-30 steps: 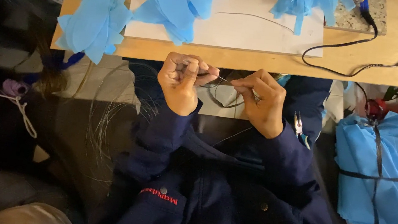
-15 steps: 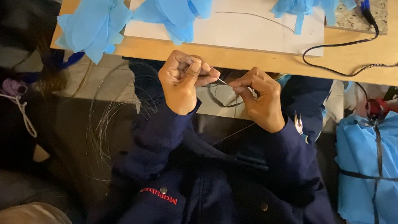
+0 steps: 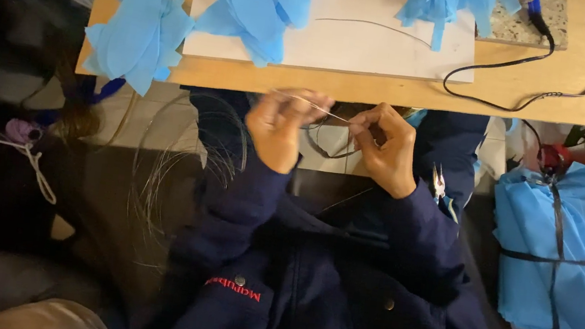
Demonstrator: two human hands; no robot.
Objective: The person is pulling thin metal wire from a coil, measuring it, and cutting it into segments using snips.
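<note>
Two hands work one thin wire (image 3: 314, 106) just below the near edge of the table (image 3: 361, 87), held up over your lap where you can see it. Your left hand (image 3: 278, 129) has its fingers curled in, thumb and forefinger pinching the wire near its left end. Your right hand (image 3: 383, 150) is likewise closed in a pinch on the other end. That leaves a short taut stretch between the two hands, with a loop of the same wire (image 3: 328, 146) sagging beneath them. Gripping it at two points close together looks meant to keep the springy strand from whipping about while you bend it.

A fan of loose wires (image 3: 173, 165) lies to your left, close enough to draw from. Small pliers (image 3: 440, 184) rest by your right sleeve, near that hand. On the table a white board (image 3: 367, 43) gives a flat surface, with a single wire (image 3: 376, 26) lying on it. Blue petal-shaped cut-outs (image 3: 253, 3) are heaped along its far and left sides. A black cable (image 3: 513, 65) trails across the right of the table. A strapped bundle of blue sheets (image 3: 564, 250) sits well off to your right, apart from the work.
</note>
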